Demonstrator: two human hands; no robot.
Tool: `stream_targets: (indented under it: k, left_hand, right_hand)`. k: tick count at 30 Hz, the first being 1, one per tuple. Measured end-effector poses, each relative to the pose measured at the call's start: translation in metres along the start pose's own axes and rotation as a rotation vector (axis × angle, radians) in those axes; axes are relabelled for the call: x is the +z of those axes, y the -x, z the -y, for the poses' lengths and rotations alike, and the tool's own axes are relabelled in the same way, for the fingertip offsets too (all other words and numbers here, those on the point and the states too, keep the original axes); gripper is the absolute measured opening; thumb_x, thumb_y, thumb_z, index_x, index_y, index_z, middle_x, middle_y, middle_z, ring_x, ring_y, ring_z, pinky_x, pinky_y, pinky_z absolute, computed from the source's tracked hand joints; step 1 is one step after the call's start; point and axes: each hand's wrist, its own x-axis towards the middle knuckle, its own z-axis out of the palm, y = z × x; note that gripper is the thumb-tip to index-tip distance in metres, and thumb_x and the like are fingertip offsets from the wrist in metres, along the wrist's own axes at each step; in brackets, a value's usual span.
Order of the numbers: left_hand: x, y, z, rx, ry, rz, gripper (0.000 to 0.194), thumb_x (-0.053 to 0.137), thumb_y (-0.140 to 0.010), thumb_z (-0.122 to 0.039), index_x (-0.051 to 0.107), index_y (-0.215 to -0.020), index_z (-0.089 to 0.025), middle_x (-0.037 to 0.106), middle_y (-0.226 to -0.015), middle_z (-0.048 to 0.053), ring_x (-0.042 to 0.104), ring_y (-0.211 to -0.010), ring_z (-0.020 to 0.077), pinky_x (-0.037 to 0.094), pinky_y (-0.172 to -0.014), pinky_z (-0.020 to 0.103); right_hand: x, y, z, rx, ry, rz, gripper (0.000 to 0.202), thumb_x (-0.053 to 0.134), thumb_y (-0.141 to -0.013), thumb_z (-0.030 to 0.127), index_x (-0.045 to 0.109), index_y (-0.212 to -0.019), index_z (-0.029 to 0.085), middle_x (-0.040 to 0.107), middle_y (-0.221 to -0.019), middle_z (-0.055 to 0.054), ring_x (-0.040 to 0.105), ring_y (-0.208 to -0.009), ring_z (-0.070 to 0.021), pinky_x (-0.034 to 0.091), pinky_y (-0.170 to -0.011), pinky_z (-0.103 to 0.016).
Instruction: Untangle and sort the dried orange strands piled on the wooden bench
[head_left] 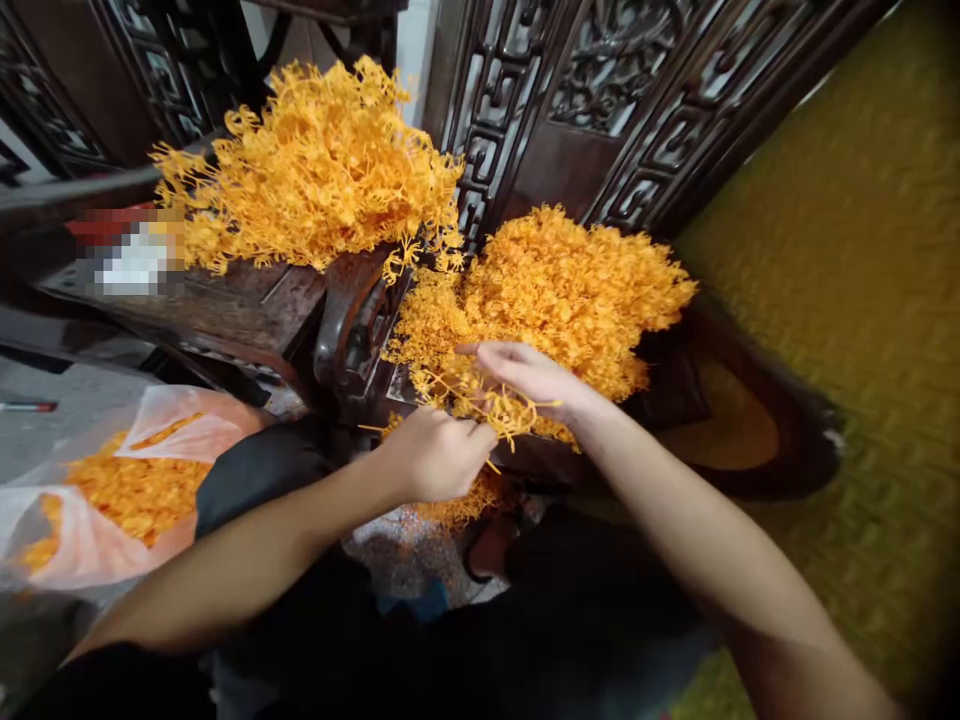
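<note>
Translucent pinkish-white plastic bag (97, 550) of orange pieces (139, 495), beside the knee (259, 475), likely for easy reach. Tall frizzy orange pile (322, 165) on dark wooden furniture (240, 300). Left hand (450, 455) closed on a curly, thin-stemmed orange sprig (514, 415), apparently steadying it; right hand (525, 372) half-curled above, grip unclear. Denser orange pile (577, 290) just behind, perhaps kept handy.

So the dark wooden desk (232, 300) has a big frizzy orange heap (315, 170) poking past its right edge, plus some blurred red-and-white stuff (127, 250) near the left end. Wooden seat (397, 385) beside it's got a denser mound (577, 300), with a finer pile (431, 310) towards its left edge. Floor's (22, 385) got a plastic bag (82, 560).
</note>
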Motion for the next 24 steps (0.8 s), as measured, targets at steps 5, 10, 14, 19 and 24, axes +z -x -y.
stream_targets:
  k: [5, 10, 14, 19, 24]
  left_hand:
    - [0.013, -0.016, -0.011, 0.077, -0.012, 0.207, 0.010, 0.056, -0.090, -0.019, 0.066, -0.090, -0.016, 0.075, -0.075, 0.006, 0.073, -0.063, 0.0255, 0.047, -0.054, 0.036]
    - [0.018, -0.026, -0.009, 0.059, 0.007, 0.309, 0.009, 0.057, -0.088, -0.019, 0.065, -0.090, -0.016, 0.076, -0.076, 0.009, 0.073, -0.063, 0.0273, 0.046, -0.055, 0.037]
    - [0.019, -0.026, 0.000, 0.005, 0.023, 0.337, 0.012, 0.054, -0.090, -0.019, 0.066, -0.091, -0.017, 0.075, -0.075, 0.008, 0.070, -0.062, 0.0239, 0.040, -0.054, 0.035]
    - [0.008, -0.026, 0.011, -0.058, 0.003, 0.376, 0.016, 0.051, -0.090, -0.017, 0.067, -0.087, -0.017, 0.074, -0.073, 0.008, 0.062, -0.058, 0.0192, 0.030, -0.054, 0.035]
    - [-0.016, -0.033, 0.017, -0.175, 0.009, 0.381, 0.022, 0.049, -0.093, -0.020, 0.069, -0.086, -0.017, 0.071, -0.072, 0.009, 0.056, -0.057, 0.0171, 0.027, -0.057, 0.035]
  right_hand:
    - [-0.008, 0.013, 0.000, 0.022, -0.397, -0.100, 0.051, 0.096, -0.065, 0.036, 0.079, -0.112, 0.023, 0.071, -0.078, 0.002, 0.062, -0.058, -0.0100, 0.056, -0.058, -0.028]
    - [-0.030, 0.013, -0.009, -0.064, -0.516, -0.378, 0.037, 0.097, -0.063, 0.036, 0.084, -0.096, 0.025, 0.074, -0.082, 0.000, 0.060, -0.060, -0.0104, 0.057, -0.058, -0.028]
    - [-0.048, 0.021, -0.016, -0.019, -0.497, -0.291, 0.039, 0.099, -0.058, 0.035, 0.085, -0.093, 0.022, 0.078, -0.093, -0.004, 0.068, -0.070, -0.0130, 0.062, -0.073, -0.033]
    - [-0.066, 0.024, -0.027, -0.164, -0.334, -0.565, 0.030, 0.100, -0.050, 0.025, 0.083, -0.074, 0.020, 0.074, -0.072, -0.002, 0.068, -0.066, -0.0149, 0.059, -0.068, -0.033]
    - [-0.083, 0.014, -0.030, -0.424, -0.240, -0.906, 0.022, 0.095, -0.054, 0.018, 0.079, -0.069, 0.020, 0.073, -0.072, -0.002, 0.068, -0.066, -0.0167, 0.060, -0.065, -0.034]
